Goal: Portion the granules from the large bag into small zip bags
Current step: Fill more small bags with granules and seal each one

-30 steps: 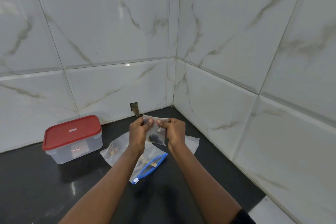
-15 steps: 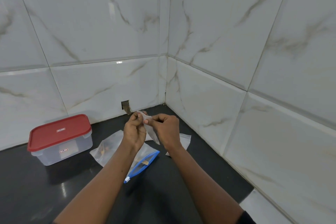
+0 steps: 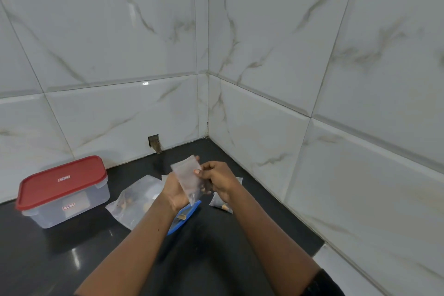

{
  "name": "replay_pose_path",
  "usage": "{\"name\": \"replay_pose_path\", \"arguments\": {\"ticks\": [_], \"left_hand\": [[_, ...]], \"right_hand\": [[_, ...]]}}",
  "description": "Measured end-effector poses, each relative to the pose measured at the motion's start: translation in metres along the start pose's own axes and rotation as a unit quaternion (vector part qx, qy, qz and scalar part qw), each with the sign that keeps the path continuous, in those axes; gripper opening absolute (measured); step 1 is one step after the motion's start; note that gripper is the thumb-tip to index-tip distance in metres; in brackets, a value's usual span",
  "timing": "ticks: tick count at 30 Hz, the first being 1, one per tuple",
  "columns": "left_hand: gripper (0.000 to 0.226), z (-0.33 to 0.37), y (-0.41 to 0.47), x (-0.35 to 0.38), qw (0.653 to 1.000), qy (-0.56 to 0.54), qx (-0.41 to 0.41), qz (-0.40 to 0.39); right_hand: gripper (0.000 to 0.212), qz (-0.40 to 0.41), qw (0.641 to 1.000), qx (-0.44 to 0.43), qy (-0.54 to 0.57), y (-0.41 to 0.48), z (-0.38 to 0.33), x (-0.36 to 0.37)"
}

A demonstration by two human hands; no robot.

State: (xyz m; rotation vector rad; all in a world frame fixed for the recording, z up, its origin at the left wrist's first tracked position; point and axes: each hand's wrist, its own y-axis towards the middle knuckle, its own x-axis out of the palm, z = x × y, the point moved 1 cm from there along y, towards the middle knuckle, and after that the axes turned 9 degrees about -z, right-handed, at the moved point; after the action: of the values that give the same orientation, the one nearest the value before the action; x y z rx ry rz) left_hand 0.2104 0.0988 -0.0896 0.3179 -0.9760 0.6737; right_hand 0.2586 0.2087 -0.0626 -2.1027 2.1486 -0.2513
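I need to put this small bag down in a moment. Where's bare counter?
Bare black counter lies near you, in front of the red-lidded clear plastic box, and along the white tiled right wall beyond the small filled zip bag. Crowded: the middle, where the large clear blue-zip bag lies.

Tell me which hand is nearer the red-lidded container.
Left. The left hand is right of the red-lidded container, by the large bag; the right hand is farther right.
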Motion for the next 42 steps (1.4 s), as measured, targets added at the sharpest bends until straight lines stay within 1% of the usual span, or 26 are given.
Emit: {"name": "replay_pose_path", "arguments": {"ticks": [2,4,5,6,7,9,10,11,14,15,17,18,20,22,25,28,29,30,31,32,34,37,38,40,42], "left_hand": [[0.047,-0.005,0.001,-0.005,1.0,0.004,-0.022,0.022],[0.061,-0.007,0.003,-0.007,0.997,0.009,-0.046,0.057],[0.066,-0.008,0.006,-0.009,0.995,0.04,-0.052,0.077],[0.066,-0.01,0.008,-0.011,0.992,0.081,-0.058,0.083],[0.059,-0.012,0.009,-0.011,0.984,0.137,-0.058,0.097],[0.038,-0.02,0.013,-0.01,0.963,0.239,-0.052,0.117],[0.029,-0.025,0.016,-0.013,0.947,0.287,-0.051,0.135],[0.024,-0.03,0.019,-0.015,0.927,0.335,-0.049,0.161],[0.023,-0.041,0.034,-0.032,0.871,0.435,-0.055,0.221],[0.022,-0.044,0.038,-0.035,0.851,0.467,-0.062,0.231],[0.017,-0.051,0.046,-0.041,0.815,0.52,-0.069,0.244],[0.015,-0.055,0.049,-0.045,0.797,0.544,-0.066,0.252],[0.015,-0.06,0.053,-0.048,0.752,0.6,-0.065,0.264],[0.018,-0.063,0.057,-0.053,0.71,0.651,-0.071,0.259],[0.02,-0.063,0.06,-0.054,0.683,0.679,-0.068,0.26],[0.023,-0.059,0.067,-0.054,0.668,0.695,-0.039,0.265],[0.023,-0.056,0.069,-0.053,0.663,0.699,-0.024,0.267],[0.024,-0.052,0.07,-0.052,0.656,0.706,-0.007,0.267],[0.026,-0.047,0.071,-0.052,0.641,0.72,0.01,0.266],[0.027,-0.041,0.071,-0.054,0.62,0.738,0.021,0.267],[0.026,-0.032,0.071,-0.058,0.56,0.784,0.011,0.267],[0.019,-0.02,0.065,-0.071,0.461,0.837,-0.068,0.288],[0.018,-0.018,0.063,-0.076,0.435,0.847,-0.089,0.292],[0.016,-0.014,0.059,-0.088,0.402,0.86,-0.105,0.298],[0.015,-0.01,0.055,-0.097,0.391,0.86,-0.109,0.308]], "right_hand": [[0.012,0.043,0.997,0.023,0.055,0.005,0.007,-0.007],[0.011,0.094,0.991,0.041,0.084,0.007,0.016,-0.014],[0.009,0.116,0.987,0.048,0.098,0.008,0.023,-0.019],[0.007,0.132,0.983,0.055,0.112,0.008,0.03,-0.023],[0.005,0.14,0.98,0.063,0.127,0.008,0.036,-0.026],[0.007,0.15,0.97,0.085,0.169,0.008,0.05,-0.033],[0.008,0.157,0.965,0.096,0.186,0.007,0.056,-0.035],[0.008,0.169,0.962,0.106,0.188,0.007,0.061,-0.037],[0.021,0.198,0.959,0.13,0.159,0.009,0.076,-0.047],[0.022,0.208,0.957,0.142,0.143,0.01,0.082,-0.05],[0.011,0.221,0.954,0.166,0.115,0.011,0.09,-0.054],[0.009,0.227,0.952,0.18,0.098,0.011,0.094,-0.056],[0.014,0.233,0.951,0.201,0.037,0.014,0.103,-0.061],[0.021,0.228,0.951,0.207,-0.032,0.017,0.108,-0.063],[0.033,0.225,0.945,0.207,-0.12,0.021,0.106,-0.065],[0.048,0.269,0.923,0.189,-0.201,0.025,0.092,-0.066],[0.05,0.286,0.918,0.163,-0.221,0.027,0.087,-0.065],[0.047,0.297,0.915,0.131,-0.241,0.031,0.081,-0.063],[0.041,0.302,0.911,0.098,-0.262,0.034,0.076,-0.059],[0.032,0.298,0.91,0.07,-0.28,0.04,0.072,-0.054],[0.016,0.272,0.913,0.044,-0.3,0.053,0.069,-0.045],[0.005,0.22,0.924,0.034,-0.311,0.079,0.069,-0.027],[0.004,0.206,0.924,0.032,-0.319,0.088,0.071,-0.021],[0.012,0.18,0.921,0.046,-0.342,0.104,0.074,-0.01],[0.019,0.166,0.918,0.062,-0.354,0.118,0.076,0.001]]}}
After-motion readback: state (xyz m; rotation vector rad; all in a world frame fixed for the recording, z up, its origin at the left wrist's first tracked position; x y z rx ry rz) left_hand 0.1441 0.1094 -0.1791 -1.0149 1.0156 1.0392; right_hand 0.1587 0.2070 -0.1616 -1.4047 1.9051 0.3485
